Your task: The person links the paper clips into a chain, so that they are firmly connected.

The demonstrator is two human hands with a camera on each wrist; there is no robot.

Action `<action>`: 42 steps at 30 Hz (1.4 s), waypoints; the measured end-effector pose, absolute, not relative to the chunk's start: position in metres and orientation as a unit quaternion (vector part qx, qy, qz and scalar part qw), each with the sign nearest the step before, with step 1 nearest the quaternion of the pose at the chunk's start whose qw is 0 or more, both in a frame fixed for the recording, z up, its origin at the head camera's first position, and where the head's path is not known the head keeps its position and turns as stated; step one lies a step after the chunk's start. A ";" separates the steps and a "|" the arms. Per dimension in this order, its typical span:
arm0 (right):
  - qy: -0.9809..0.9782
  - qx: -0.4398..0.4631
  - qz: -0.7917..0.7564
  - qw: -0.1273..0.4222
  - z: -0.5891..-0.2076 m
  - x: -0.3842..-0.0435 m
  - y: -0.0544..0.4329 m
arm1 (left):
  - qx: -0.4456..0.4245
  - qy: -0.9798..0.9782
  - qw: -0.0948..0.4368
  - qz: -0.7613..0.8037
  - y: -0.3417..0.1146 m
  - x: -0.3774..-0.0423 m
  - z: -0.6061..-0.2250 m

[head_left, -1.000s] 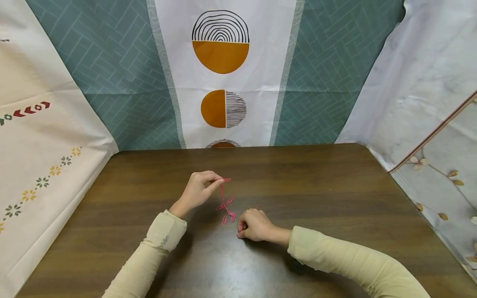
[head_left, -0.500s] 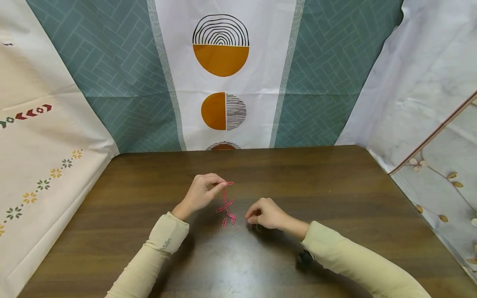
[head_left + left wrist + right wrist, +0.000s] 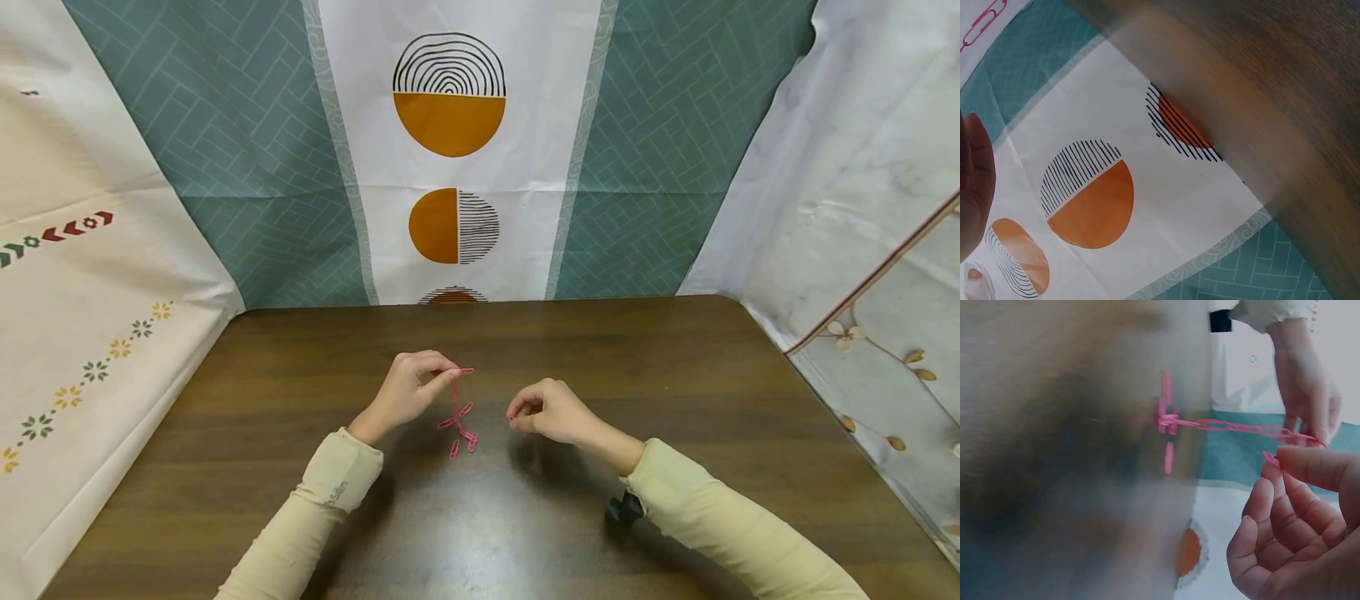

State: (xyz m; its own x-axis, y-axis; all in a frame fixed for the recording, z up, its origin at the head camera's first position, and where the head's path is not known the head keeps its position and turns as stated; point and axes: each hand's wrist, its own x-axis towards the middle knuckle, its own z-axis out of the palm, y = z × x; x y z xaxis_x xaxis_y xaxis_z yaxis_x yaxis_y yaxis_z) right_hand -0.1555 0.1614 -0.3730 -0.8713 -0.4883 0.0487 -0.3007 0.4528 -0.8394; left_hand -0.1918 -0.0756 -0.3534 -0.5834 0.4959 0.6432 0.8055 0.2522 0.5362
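My left hand (image 3: 407,388) pinches the top of a chain of pink paper clips (image 3: 455,398) between thumb and forefinger. One clip (image 3: 467,372) pokes out to the right of the fingertips. The chain hangs straight down, its lower end among clips on the table. In the right wrist view the linked chain (image 3: 1241,427) runs up to the left hand (image 3: 1310,384). To the right, my right hand (image 3: 553,411) pinches a single pink paper clip (image 3: 1271,460) with thumb and forefinger, mostly covered by the fingertips. The left wrist view catches a pink clip (image 3: 985,24) at its top-left corner.
Below the left hand, pink paper clips lie on the dark wooden table (image 3: 315,350), among them one nearer the front (image 3: 454,450). A patterned curtain (image 3: 480,150) hangs behind the far edge. Light cloths (image 3: 112,275) flank both sides.
My right hand has risen from close to the tabletop and moved away from me and slightly right, with the paper clip in its fingers. The left hand and its chain have barely shifted.
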 end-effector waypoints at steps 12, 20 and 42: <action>0.843 -0.164 -0.504 0.089 -0.353 -0.167 0.161 | -0.429 -0.769 0.169 -0.443 -0.079 -0.204 -0.371; 0.829 -0.155 -0.530 0.093 -0.349 -0.170 0.162 | -0.433 -0.767 0.156 -0.446 -0.078 -0.205 -0.373; 0.823 -0.140 -0.549 0.033 -0.341 -0.177 0.159 | -0.437 -0.769 0.158 -0.439 -0.074 -0.204 -0.367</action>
